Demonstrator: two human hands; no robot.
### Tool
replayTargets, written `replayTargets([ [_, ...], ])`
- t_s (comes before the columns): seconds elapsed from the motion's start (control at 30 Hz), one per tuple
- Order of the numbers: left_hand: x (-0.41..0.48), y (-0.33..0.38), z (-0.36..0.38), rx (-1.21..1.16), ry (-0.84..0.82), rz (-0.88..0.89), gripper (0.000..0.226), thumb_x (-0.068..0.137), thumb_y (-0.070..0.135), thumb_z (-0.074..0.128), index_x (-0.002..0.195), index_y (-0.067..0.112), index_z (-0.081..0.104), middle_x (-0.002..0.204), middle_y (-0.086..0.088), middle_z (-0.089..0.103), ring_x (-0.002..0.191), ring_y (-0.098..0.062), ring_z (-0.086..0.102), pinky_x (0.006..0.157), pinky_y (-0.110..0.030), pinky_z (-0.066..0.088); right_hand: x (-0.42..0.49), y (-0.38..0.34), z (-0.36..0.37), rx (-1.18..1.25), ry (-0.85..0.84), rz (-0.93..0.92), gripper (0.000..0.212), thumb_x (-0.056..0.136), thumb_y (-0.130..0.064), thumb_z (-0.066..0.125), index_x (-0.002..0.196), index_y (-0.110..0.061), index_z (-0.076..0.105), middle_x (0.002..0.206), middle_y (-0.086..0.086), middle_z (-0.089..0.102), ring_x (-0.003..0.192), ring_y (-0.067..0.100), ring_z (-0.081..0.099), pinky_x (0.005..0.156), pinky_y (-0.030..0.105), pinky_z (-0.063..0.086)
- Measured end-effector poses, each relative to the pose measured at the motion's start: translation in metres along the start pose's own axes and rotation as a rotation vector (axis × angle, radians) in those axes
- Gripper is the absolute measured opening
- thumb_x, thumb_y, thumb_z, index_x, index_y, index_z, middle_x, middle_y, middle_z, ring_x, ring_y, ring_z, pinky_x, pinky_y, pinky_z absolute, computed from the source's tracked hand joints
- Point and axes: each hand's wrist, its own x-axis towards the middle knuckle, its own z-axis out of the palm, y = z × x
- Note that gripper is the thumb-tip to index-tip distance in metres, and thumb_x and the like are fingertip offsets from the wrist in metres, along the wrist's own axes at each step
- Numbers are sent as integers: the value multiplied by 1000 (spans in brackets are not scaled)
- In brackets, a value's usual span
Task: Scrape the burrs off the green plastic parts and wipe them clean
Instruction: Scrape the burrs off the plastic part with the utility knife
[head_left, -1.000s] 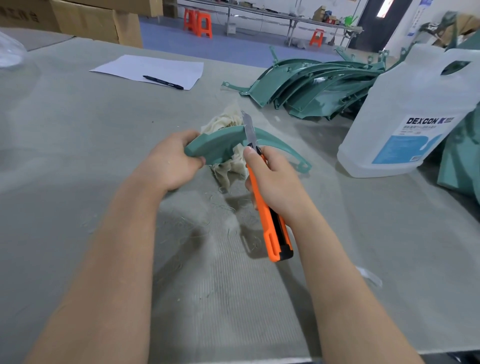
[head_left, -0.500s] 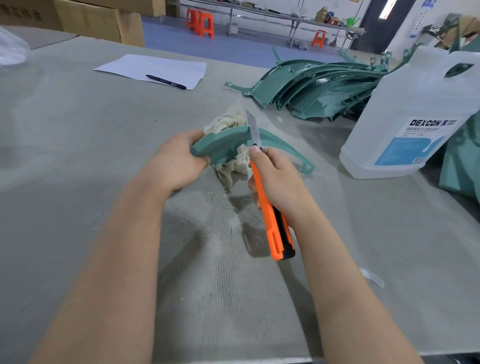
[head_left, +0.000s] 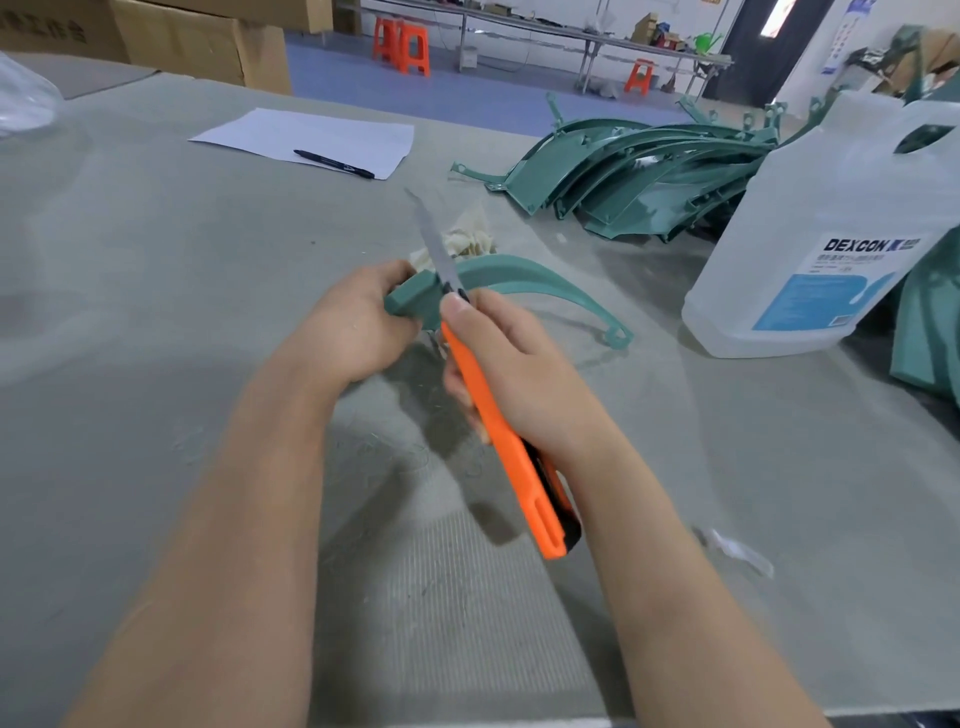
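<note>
Left hand (head_left: 358, 327) grips green part (head_left: 498, 280), right hand (head_left: 524, 374) grips orange knife (head_left: 498, 415); I'd scrape shallow, blade angled away from left fingers.

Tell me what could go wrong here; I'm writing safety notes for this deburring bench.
1. The knife blade is far extended and crosses the green part right beside the left hand gripping its end; a slip could cut those fingers.
2. The part is held in the air, so it may flex or twist under the blade.
3. A blade this long might snap under side load.
</note>
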Motion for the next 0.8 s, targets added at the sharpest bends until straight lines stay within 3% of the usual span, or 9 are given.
replayTargets([
  [0.1, 0, -1, -1, -40, -12, -30, 20, 90, 5, 57, 105, 16, 62, 100, -13, 67, 94, -31, 62, 83, -39, 50, -2, -1, 0, -3, -36, -37, 28, 103, -29, 44, 80, -13, 44, 48, -3, 46, 34, 16, 41, 37, 22, 37],
  [0.2, -1, -2, -1, -33, 1, -6, 24, 88, 2, 56, 79, 24, 55, 76, -5, 57, 72, -26, 52, 61, -30, 39, 0, 1, -17, 20, 170, 32, 29, 101, -33, 46, 87, -8, 50, 53, 1, 49, 37, 12, 44, 39, 21, 38],
  [0.33, -2, -4, -1, -28, -5, -25, 28, 89, 4, 56, 73, 27, 50, 73, -4, 52, 68, -24, 48, 61, -30, 35, 3, 8, -34, -142, 318, 145, 39, 99, -40, 46, 92, -2, 52, 68, 8, 50, 51, 16, 45, 55, 31, 41],
  [0.67, -3, -1, -2, -25, -1, -31, 27, 89, 3, 56, 75, 25, 51, 74, -6, 54, 70, -26, 49, 61, -30, 37, 1, 4, -16, -179, 101, 52, 29, 100, -36, 46, 81, -14, 45, 61, 4, 46, 43, 11, 45, 47, 27, 41],
  [0.73, -2, 0, -2, -40, -12, -24, 20, 89, 4, 56, 85, 23, 58, 84, -12, 61, 75, -32, 57, 66, -35, 45, -2, 2, -12, -140, 21, 4, 28, 101, -32, 46, 79, -15, 44, 57, 3, 47, 38, 10, 45, 39, 23, 40],
  [0.8, -1, 1, -1, -58, -28, -43, 20, 91, 6, 57, 106, 19, 62, 100, -15, 67, 92, -34, 63, 82, -43, 52, -4, 1, -10, -130, -39, -39, 29, 102, -31, 46, 76, -18, 42, 52, -1, 47, 36, 9, 44, 36, 21, 38],
])
